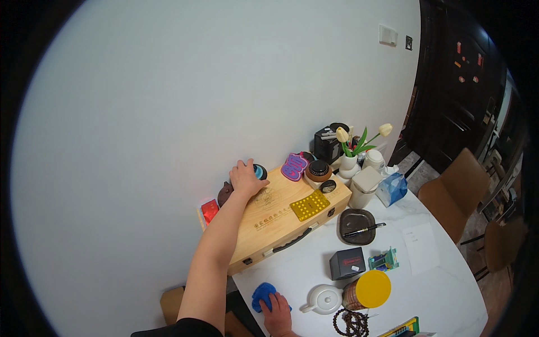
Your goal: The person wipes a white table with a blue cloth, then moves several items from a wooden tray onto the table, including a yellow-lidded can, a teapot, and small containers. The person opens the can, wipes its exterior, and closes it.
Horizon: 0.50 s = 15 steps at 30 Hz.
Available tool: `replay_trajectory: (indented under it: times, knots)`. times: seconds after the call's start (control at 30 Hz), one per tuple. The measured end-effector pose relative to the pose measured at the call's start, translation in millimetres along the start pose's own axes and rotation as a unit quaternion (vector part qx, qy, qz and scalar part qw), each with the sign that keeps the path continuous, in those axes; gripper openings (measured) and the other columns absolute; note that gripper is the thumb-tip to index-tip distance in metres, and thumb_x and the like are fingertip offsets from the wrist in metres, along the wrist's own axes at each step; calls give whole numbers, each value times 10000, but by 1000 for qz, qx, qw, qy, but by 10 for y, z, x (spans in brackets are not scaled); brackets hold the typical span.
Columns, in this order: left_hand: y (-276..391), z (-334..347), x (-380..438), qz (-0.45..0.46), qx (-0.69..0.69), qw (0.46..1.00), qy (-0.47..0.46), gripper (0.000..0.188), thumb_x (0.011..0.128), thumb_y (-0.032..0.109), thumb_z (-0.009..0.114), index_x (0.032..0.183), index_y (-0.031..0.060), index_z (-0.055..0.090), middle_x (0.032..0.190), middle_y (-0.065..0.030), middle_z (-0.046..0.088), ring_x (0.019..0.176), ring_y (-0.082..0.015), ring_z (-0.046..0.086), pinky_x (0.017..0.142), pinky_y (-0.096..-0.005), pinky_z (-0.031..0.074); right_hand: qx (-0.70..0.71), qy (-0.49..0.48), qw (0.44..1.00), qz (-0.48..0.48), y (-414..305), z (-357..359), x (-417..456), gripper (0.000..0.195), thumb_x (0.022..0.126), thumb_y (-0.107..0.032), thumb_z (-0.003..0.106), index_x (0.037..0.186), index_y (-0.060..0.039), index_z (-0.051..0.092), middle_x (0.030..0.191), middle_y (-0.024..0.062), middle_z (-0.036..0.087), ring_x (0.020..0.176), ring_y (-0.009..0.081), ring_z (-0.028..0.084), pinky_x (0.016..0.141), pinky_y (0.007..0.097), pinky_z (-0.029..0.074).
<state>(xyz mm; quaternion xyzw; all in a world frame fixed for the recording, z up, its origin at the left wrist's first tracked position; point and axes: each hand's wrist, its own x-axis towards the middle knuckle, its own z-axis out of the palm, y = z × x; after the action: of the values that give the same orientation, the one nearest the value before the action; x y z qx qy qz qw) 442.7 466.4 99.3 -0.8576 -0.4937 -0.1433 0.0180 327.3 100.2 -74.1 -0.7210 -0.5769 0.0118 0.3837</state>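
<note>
My left hand (247, 177) reaches to the back edge of a light wooden case (269, 210) with a black handle and metal latches. Its fingers and thumb are around a round black-and-blue object (261, 172), partly hidden by the hand. Just left of that hand is a dark brown figurine (225, 193), with a shiny red packet (209, 210) near it. My right hand (278, 314) rests on a crumpled blue cloth (263, 295) on the white marbled table (303, 269), in front of the case. A white teapot (326, 300) stands to the right of the cloth.
On the case are a yellow blister pack (310, 205), a purple lettered piece (294, 167) and a brown-black round container (318, 170). Tulips in a white vase (348, 162), a dark tray with a pen (357, 238), a black box (347, 263), a yellow-lidded jar (373, 289) and beads (351, 323) stand rightward.
</note>
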Motion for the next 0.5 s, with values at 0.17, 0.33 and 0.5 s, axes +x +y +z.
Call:
replay_trajectory:
  times: [0.17, 0.33, 0.5]
  knots:
    - [30, -75, -21, -28, -2, 999, -35, 979, 578, 522, 822, 1364, 106, 411, 1223, -161, 481, 1096, -342, 520, 946, -438, 411, 12, 3, 1000, 3, 1, 9, -1, 372, 766, -88, 569, 1130, -111, 640, 1218, 199, 504, 1174, 394, 457, 1002, 520, 390]
    - [294, -182, -133, -58, 36, 997, -34, 1003, 600, 530, 807, 1393, 95, 375, 1272, -178, 453, 1196, -374, 429, 1012, -481, 349, 29, -10, 999, 17, 4, -7, 1, 377, 764, -88, 568, 1134, -106, 637, 1226, 205, 501, 1180, 399, 452, 1013, 523, 376]
    - [435, 71, -110, 134, 98, 969, 182, 964, 651, 465, 785, 1401, 50, 344, 1304, -190, 443, 1248, -377, 367, 1068, -486, 280, 17, -12, 1000, 4, 45, 76, -39, 381, 762, -100, 574, 1139, -106, 634, 1223, 209, 501, 1185, 399, 448, 1012, 520, 377]
